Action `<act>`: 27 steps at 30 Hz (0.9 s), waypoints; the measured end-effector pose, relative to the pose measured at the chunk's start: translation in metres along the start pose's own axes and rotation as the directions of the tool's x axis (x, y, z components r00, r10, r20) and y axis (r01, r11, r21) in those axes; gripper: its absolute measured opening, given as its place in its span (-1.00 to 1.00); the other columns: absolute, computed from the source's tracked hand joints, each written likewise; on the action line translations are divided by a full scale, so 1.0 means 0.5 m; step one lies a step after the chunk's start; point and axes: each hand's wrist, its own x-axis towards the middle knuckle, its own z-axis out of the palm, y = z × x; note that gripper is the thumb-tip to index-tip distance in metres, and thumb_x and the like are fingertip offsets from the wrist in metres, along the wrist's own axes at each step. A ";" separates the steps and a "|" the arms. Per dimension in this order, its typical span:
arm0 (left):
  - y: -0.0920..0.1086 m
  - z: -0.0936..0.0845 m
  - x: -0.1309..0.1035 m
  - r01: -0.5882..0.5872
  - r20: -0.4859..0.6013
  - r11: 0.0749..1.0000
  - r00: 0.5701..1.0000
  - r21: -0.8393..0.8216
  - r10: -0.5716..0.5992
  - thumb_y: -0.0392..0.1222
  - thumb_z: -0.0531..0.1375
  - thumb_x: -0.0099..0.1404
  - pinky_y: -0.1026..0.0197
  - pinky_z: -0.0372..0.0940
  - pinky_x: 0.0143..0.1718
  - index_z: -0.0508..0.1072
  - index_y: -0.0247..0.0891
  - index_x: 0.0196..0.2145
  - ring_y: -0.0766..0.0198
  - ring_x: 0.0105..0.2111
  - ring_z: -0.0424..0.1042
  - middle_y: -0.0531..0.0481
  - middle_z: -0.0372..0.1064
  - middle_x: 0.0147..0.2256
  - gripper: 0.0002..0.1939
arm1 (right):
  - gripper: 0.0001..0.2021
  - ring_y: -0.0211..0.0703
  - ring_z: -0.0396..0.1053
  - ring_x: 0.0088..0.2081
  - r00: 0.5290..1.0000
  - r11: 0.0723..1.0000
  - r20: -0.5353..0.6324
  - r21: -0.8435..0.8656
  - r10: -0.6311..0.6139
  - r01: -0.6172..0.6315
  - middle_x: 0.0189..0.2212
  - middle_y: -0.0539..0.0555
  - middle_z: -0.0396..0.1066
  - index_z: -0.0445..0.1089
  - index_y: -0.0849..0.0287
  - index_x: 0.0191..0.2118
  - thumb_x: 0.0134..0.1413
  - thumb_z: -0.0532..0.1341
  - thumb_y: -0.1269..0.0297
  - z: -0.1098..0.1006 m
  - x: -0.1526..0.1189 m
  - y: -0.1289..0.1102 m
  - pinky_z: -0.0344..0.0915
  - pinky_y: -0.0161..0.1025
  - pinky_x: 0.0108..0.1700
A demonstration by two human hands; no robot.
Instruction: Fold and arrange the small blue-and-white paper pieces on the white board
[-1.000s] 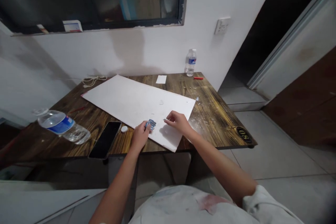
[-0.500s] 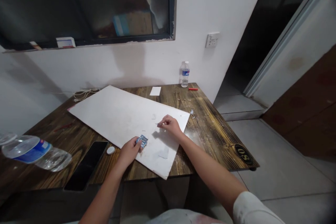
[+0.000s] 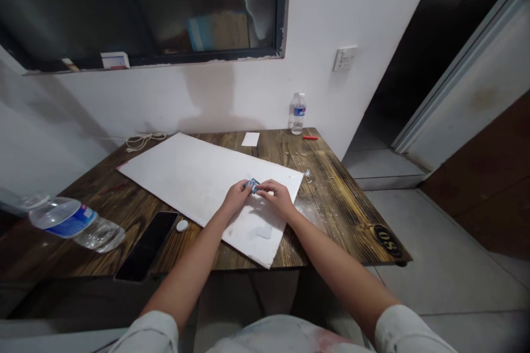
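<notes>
Blue piece [image 3: 253, 183]: above the white board [image 3: 194, 171], between both hands.
Left hand [image 3: 237, 198]: thumb and fingers closed on the blue piece.
Right hand [image 3: 278, 198]: fingertips drawn close together at the piece; from here I cannot tell whether they grip anything.
White board: lies aslant on the wooden table [image 3: 343, 215].
Near edge: black phone [image 3: 147, 245], white cap [image 3: 182, 225] beside it.
Wall side: small bottle [image 3: 298, 116], upright.

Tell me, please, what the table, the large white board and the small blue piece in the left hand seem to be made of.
The table: probably wood or wood-look laminate, faintly glossy; dark grain streaks show.
The white board: perhaps coated panel, matte; flat, pale face.
The blue piece: maybe printed card or plastic, given pale markings; finish unclear.
</notes>
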 end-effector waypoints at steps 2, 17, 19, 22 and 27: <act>-0.014 0.004 -0.007 0.021 0.057 0.998 0.998 -0.055 -0.017 0.11 0.13 0.21 0.32 0.11 -0.54 0.42 -0.28 -0.32 0.37 -0.57 0.19 0.11 0.25 -0.56 -0.64 | -0.86 -0.18 0.41 -0.31 1.000 0.996 -0.015 -0.085 -0.020 0.019 -0.33 0.11 0.49 0.55 0.16 -0.29 0.02 0.26 0.32 -0.001 -0.008 0.007 0.36 -0.22 -0.19; -0.029 0.001 -0.029 0.016 0.176 0.985 0.984 -0.170 0.015 0.14 0.20 0.18 0.31 0.15 -0.52 0.43 -0.32 -0.33 0.38 -0.55 0.21 0.08 0.26 -0.52 -0.60 | -0.67 -0.29 0.28 -0.51 0.996 0.978 -0.044 -0.194 0.072 -0.079 -0.42 -0.04 0.39 0.46 0.15 -0.16 -0.13 0.32 0.25 0.005 -0.022 0.023 0.27 -0.30 -0.38; -0.029 0.000 -0.031 -0.018 0.193 0.989 0.980 -0.145 0.046 0.13 0.19 0.20 0.30 0.16 -0.49 0.44 -0.32 -0.35 0.37 -0.53 0.23 0.07 0.27 -0.52 -0.61 | -0.65 -0.29 0.27 -0.49 0.999 0.969 -0.020 -0.244 0.036 -0.039 -0.43 -0.05 0.37 0.45 0.15 -0.13 -0.13 0.32 0.29 0.005 -0.023 0.020 0.27 -0.31 -0.36; -0.024 0.000 -0.038 -0.064 0.212 0.995 0.974 -0.078 0.080 0.11 0.16 0.23 0.29 0.17 -0.45 0.47 -0.32 -0.36 0.35 -0.49 0.25 0.05 0.28 -0.51 -0.62 | -0.69 -0.28 0.28 -0.47 1.000 0.944 0.013 -0.329 -0.011 0.015 -0.44 -0.05 0.37 0.46 0.16 -0.16 -0.14 0.33 0.33 0.005 -0.025 0.016 0.27 -0.31 -0.34; -0.019 -0.001 -0.044 -0.043 0.213 0.991 0.975 -0.125 0.069 0.13 0.18 0.22 0.28 0.18 -0.46 0.51 -0.32 -0.37 0.35 -0.51 0.26 0.04 0.31 -0.54 -0.60 | -0.83 -0.23 0.33 -0.45 1.000 0.945 -0.009 -0.326 -0.027 0.023 -0.49 -0.02 0.41 0.46 0.17 -0.31 -0.06 0.32 0.24 0.006 -0.030 0.017 0.27 -0.29 -0.34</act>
